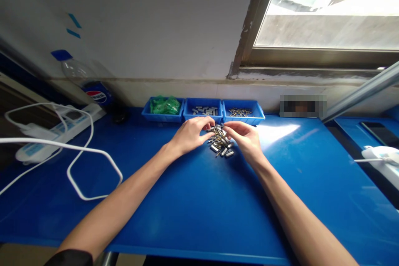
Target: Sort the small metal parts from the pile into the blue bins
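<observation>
A small pile of metal parts, short silver blocks and thin pins, lies on the blue table in front of three blue bins. My left hand rests at the pile's left edge, fingers curled and pinched on a small part. My right hand is at the pile's right edge, thumb and fingers pinched on another small piece. The fingertips of both hands nearly meet above the pile.
Three blue bins stand along the wall: one with green bags, one with silver blocks, one with pins. A white power strip with looping cable and a lying plastic bottle are at left. A phone lies at right.
</observation>
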`<state>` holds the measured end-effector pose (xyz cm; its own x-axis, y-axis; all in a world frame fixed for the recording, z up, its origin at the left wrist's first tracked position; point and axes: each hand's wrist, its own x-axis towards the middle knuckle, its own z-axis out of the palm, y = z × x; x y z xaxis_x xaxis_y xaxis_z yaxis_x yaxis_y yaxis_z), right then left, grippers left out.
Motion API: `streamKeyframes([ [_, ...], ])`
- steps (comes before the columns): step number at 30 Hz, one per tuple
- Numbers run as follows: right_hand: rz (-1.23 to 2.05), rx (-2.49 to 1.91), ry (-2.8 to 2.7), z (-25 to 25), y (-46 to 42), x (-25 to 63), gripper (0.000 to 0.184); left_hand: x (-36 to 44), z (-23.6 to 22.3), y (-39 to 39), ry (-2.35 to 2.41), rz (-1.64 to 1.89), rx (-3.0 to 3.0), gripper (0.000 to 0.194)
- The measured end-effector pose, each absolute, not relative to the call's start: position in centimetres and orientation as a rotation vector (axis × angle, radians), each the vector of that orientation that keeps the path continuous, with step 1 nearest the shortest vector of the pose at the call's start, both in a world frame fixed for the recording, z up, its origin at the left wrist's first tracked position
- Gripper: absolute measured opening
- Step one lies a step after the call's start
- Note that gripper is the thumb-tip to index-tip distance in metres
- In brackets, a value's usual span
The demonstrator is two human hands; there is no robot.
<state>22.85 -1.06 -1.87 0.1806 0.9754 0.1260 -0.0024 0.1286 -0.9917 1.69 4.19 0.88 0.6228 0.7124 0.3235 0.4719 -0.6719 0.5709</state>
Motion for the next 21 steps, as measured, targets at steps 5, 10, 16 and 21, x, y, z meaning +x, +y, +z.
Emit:
streamKeyframes([
  [5,0.796,-1.109,-0.975,-2.06,-0.68,23.59,0.047,1.12,0.43,4.68,0.895,0.418,2.458,0.014],
  [10,0.775,-1.129,-1.045,-2.49,-0.49,23.84,0.049,1.40,-0.09,4.57,0.894,0.395,2.502,0.015],
  [16,0.788,-1.179,-1.101,-2.35,-0.68,23.40,0.037,1.53,-0.02,4.35,0.962,0.381,2.517,0.019],
  [21,0.807,-1.170,-1.093,-2.35,-0.69,23.47,0.033,1.08,0.07,4.92,0.886,0.478,2.449,0.016],
])
